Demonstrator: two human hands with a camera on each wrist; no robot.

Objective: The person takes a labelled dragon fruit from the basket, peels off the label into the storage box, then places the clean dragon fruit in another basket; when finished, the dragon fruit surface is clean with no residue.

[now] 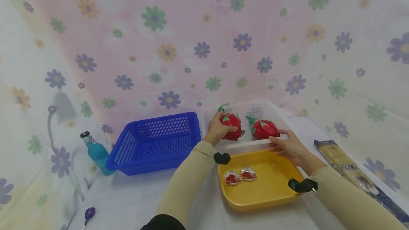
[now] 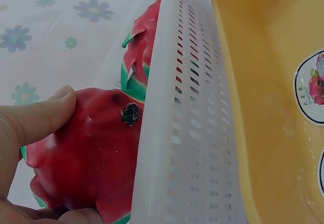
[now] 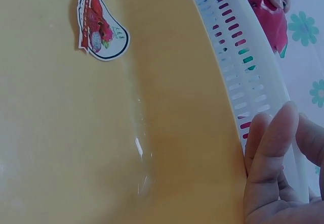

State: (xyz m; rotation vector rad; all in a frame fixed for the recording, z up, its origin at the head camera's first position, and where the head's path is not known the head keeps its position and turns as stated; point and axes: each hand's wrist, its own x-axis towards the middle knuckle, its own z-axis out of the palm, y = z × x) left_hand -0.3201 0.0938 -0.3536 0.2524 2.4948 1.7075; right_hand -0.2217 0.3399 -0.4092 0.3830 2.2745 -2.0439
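Observation:
My left hand (image 1: 219,129) grips a red dragon fruit (image 1: 232,127) with green-tipped scales, inside the white perforated basket (image 1: 234,148). In the left wrist view the thumb lies on top of this dragon fruit (image 2: 96,148) and fingers curl beneath, with a dark patch on its end. A second dragon fruit (image 1: 266,130) lies in the basket to the right. At the front right of the basket, my right hand (image 1: 291,147) pinches the rim. In the right wrist view, the right hand (image 3: 271,171) has fingers outside the white wall and its thumb across the rim.
A yellow tray (image 1: 271,187) with two round fruit stickers (image 1: 248,174) stands in front of the white basket. Left of it is a blue basket (image 1: 153,166), then a blue bottle (image 1: 98,153). A purple lollipop (image 1: 90,214) lies front left, a long printed package (image 1: 354,176) right.

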